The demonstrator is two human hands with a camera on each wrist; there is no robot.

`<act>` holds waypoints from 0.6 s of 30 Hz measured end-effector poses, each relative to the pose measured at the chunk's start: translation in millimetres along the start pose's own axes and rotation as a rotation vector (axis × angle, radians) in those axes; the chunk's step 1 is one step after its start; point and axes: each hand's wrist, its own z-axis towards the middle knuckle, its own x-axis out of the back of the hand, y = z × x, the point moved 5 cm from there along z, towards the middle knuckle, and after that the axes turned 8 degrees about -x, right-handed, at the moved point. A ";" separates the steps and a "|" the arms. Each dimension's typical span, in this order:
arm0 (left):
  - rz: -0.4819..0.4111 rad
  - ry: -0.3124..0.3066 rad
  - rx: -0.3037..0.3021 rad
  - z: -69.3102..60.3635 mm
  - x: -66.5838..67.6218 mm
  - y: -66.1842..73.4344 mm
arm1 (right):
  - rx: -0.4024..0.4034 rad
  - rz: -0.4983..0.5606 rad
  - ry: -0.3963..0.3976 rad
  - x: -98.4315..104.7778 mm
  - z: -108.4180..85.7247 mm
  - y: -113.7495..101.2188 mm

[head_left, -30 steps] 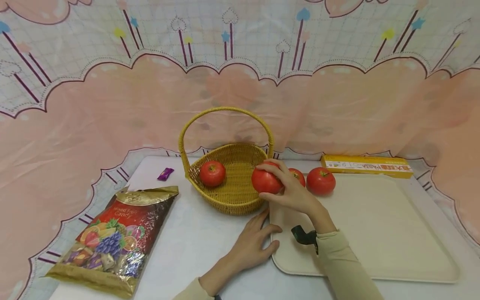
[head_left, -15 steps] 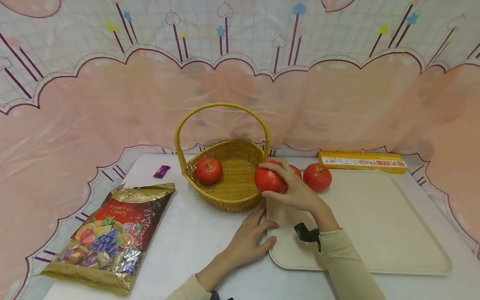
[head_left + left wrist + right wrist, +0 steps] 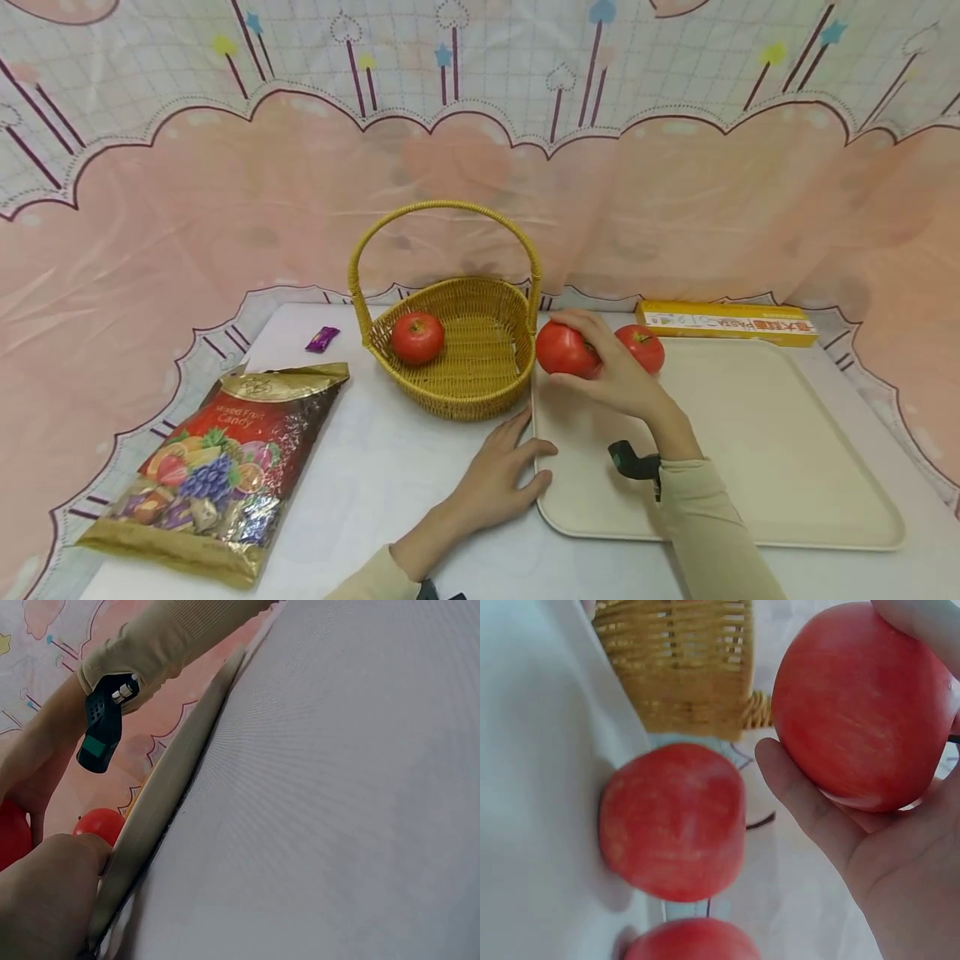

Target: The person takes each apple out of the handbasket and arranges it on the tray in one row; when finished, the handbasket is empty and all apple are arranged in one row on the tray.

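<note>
My right hand [image 3: 626, 383] grips a red apple [image 3: 564, 350] above the back left corner of the beige tray [image 3: 750, 467]. Thumb and fingers go round its sides, and the right wrist view shows this apple [image 3: 862, 705] lifted clear of the tray. Below it in that view are two more apples [image 3: 679, 821] on the tray; from the head, one apple [image 3: 641, 348] shows beside my hand and the other is hidden. My left hand [image 3: 498, 479] rests at the tray's left edge, fingers spread and touching its rim. Another apple [image 3: 417, 337] lies inside the yellow wicker basket [image 3: 472, 404].
A bag of mixed fruit candy [image 3: 225, 467] lies on the left of the white table, with one purple wrapped candy [image 3: 322, 339] behind it. Along the tray's back edge lies a yellow pasta box [image 3: 727, 323]. A patterned cloth hangs behind everything.
My right hand has carried the apple rightward, away from the basket's right rim and over the tray. The left hand stays at the tray edge. The head view has shifted slightly.
</note>
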 end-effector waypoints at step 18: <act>-0.002 -0.020 0.014 -1.9 -0.3 -0.3 | -0.061 -0.009 0.056 10.6 2.3 43.5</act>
